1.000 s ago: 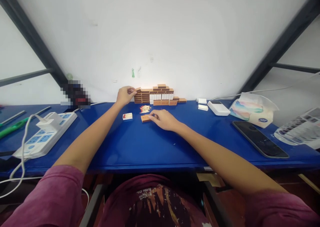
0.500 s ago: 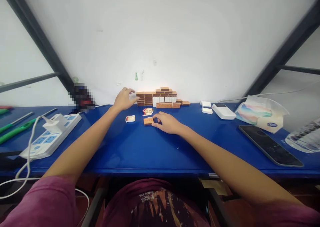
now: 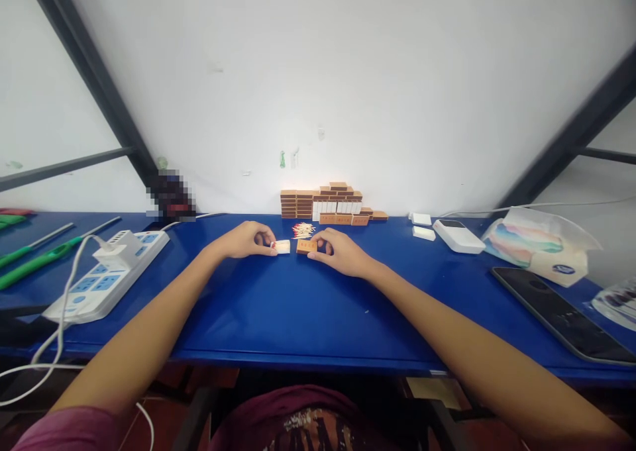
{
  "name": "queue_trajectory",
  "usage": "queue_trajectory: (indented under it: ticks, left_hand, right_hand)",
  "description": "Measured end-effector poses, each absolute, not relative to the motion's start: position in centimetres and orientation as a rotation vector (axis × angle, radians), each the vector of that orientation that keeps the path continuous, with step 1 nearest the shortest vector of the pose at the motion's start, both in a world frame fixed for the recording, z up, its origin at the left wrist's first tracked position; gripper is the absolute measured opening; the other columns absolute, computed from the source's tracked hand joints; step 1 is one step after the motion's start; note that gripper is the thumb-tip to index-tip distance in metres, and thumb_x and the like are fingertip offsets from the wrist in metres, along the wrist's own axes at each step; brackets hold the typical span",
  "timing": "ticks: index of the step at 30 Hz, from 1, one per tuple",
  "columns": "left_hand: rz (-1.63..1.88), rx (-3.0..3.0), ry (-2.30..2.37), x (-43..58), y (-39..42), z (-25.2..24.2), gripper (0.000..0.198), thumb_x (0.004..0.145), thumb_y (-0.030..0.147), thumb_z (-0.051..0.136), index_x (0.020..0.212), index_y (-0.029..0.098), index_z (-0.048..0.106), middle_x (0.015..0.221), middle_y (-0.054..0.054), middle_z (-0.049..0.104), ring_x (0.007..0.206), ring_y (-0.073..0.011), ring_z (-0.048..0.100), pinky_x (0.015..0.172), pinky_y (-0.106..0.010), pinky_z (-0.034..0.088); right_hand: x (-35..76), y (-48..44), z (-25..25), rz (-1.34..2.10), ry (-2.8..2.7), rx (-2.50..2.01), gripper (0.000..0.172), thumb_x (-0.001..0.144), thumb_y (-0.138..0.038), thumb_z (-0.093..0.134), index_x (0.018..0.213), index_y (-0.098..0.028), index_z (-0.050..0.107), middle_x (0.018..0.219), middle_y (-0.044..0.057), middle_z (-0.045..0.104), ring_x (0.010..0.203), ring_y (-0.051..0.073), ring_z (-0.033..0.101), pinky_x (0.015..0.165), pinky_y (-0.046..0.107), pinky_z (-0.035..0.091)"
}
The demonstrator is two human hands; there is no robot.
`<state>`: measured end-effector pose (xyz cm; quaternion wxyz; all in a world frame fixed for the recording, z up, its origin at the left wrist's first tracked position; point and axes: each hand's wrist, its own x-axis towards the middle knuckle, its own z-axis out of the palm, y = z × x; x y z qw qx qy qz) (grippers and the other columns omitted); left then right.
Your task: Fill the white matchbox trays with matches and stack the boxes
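My left hand rests on the blue table with its fingers closed on a small white matchbox tray that holds red-tipped matches. My right hand pinches an orange-brown matchbox sleeve just to the right of the tray. The two pieces lie almost end to end. A loose heap of matches lies just behind them. Against the wall stands a stack of matchboxes, brown and white.
A white power strip with cables sits at the left, green-handled tools beyond it. At the right are two small white boxes, a white device, a tissue pack and a black phone.
My left hand has come back from the stack at the wall and taken hold of the white tray. The right hand stays on the brown sleeve. The camera has tilted slightly.
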<state>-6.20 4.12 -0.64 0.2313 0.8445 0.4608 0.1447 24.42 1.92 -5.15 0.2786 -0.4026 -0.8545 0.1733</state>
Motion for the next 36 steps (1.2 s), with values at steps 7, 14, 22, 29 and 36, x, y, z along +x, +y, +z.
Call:
queue_trajectory:
  ticks: [7, 14, 22, 29, 36]
  left_hand:
    - [0.594, 2.288, 1.113, -3.7, 3.5, -2.1, 0.038, 0.080, 0.051, 0.082, 0.103, 0.021, 0.078, 0.095, -0.006, 0.078, 0.077, -0.0172, 0.068, 0.068, -0.028, 0.051]
    - [0.723, 2.206, 1.087, -3.4, 3.1, -1.6, 0.043, 0.078, 0.050, 0.085, 0.107, 0.019, 0.076, 0.093, -0.006, 0.078, 0.083, -0.0189, 0.071, 0.072, -0.028, 0.054]
    - [0.876, 2.069, 1.150, -2.3, 2.1, -1.3, 0.043, 0.076, 0.049, 0.085, 0.104, 0.019, 0.075, 0.086, -0.005, 0.078, 0.075, -0.0175, 0.071, 0.069, -0.028, 0.055]
    - [0.918, 1.887, 1.182, -2.3, 2.0, -2.0, 0.044, 0.076, 0.052, 0.085, 0.107, 0.022, 0.075, 0.084, -0.003, 0.078, 0.074, -0.0183, 0.072, 0.069, -0.030, 0.055]
    - [0.982, 1.806, 1.142, -1.8, 1.7, -2.6, 0.044, 0.076, 0.051, 0.086, 0.107, 0.024, 0.072, 0.079, -0.002, 0.076, 0.071, -0.0179, 0.070, 0.070, -0.031, 0.056]
  right_hand:
    - [25.9, 2.5, -4.8, 0.550, -2.251, -1.065, 0.033, 0.087, -0.042, 0.079, 0.109, -0.018, 0.073, 0.092, 0.002, 0.068, 0.070, 0.014, 0.058, 0.067, 0.028, 0.045]
    - [25.8, 2.1, -4.0, 0.525, -2.189, -0.967, 0.037, 0.085, -0.042, 0.080, 0.110, -0.016, 0.072, 0.091, 0.003, 0.067, 0.072, 0.014, 0.058, 0.069, 0.028, 0.047]
    - [25.9, 1.5, -3.2, 0.692, -2.068, -0.986, 0.041, 0.083, -0.045, 0.080, 0.112, -0.017, 0.072, 0.085, 0.001, 0.065, 0.069, 0.014, 0.057, 0.065, 0.027, 0.048]
    - [25.6, 0.7, -3.3, 1.006, -1.846, -1.011, 0.045, 0.083, -0.049, 0.081, 0.117, -0.023, 0.068, 0.081, -0.001, 0.061, 0.069, 0.016, 0.058, 0.051, 0.026, 0.052]
    - [25.1, 0.8, -3.1, 1.193, -1.660, -1.024, 0.050, 0.076, -0.052, 0.087, 0.114, -0.025, 0.070, 0.076, -0.005, 0.050, 0.060, 0.013, 0.053, 0.040, 0.024, 0.051]
